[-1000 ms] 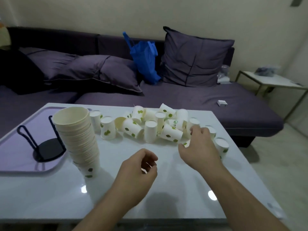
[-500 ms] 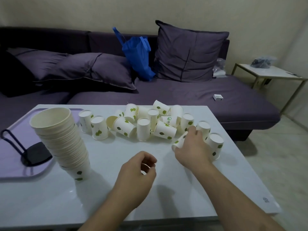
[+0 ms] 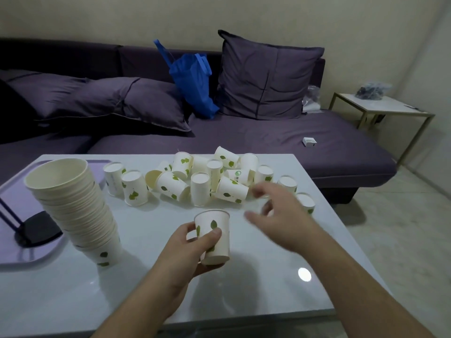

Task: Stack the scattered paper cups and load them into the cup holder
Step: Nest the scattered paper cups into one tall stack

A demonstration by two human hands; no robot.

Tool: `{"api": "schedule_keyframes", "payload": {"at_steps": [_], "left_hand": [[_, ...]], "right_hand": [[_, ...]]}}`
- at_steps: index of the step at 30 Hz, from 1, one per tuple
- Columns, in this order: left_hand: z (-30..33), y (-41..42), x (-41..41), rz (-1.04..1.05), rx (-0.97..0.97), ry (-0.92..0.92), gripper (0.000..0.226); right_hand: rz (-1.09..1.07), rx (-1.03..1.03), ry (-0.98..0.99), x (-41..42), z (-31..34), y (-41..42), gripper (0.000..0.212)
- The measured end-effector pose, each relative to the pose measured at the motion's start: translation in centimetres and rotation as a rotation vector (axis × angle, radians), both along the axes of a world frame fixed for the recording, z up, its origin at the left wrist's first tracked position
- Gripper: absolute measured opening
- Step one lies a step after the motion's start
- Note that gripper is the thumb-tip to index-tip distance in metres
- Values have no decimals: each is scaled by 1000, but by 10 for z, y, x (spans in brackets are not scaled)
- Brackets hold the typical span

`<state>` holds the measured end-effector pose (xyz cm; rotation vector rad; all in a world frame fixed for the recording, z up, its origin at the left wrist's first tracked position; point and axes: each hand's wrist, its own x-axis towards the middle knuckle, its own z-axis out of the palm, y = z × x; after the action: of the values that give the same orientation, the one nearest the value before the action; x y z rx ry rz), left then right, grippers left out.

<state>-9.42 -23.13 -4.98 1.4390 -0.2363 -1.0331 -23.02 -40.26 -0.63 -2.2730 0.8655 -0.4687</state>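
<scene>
The left hand [image 3: 189, 250] is holding one cup [image 3: 214, 236] upright above the worktop [image 3: 268, 284], fingers curled round it; the right hand [image 3: 280, 215], blurry, fingers spread and holding nothing, is hovering by the scattered cups [image 3: 202, 181]; gathering is going on, I think; next needs another cup picked and slid in.

A glossy white rectangular table [image 3: 136, 284] carries scattered leaf-printed paper cups [image 3: 202, 181] along its far edge, a tall cup stack [image 3: 80, 211] and a lilac tray [image 3: 14, 201] at its left edge.
</scene>
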Motion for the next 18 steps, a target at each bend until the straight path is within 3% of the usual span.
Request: {"api": "schedule_keyframes", "payload": {"at_steps": [2, 5, 8, 12, 15, 18], "left_hand": [[2, 1, -2, -4, -15, -21, 57], [4, 2, -4, -4, -30, -31, 58], [4, 3, -4, 1, -26, -27, 61], [4, 5, 0, 2, -39, -28, 62], [7, 7, 2, 13, -49, -39, 58], [9, 10, 5, 33, -40, -55, 62]], "right_hand": [[-361, -152, -44, -5, -8, -28, 37], [-639, -196, 98, -14, -18, -58, 52], [-615, -88, 244, -14, -36, -68, 68], [-569, -40, 320, -13, -40, -61, 46], [-541, -82, 480, -13, -24, -50, 46], [-437, 62, 339, -8, -9, -32, 50]]}}
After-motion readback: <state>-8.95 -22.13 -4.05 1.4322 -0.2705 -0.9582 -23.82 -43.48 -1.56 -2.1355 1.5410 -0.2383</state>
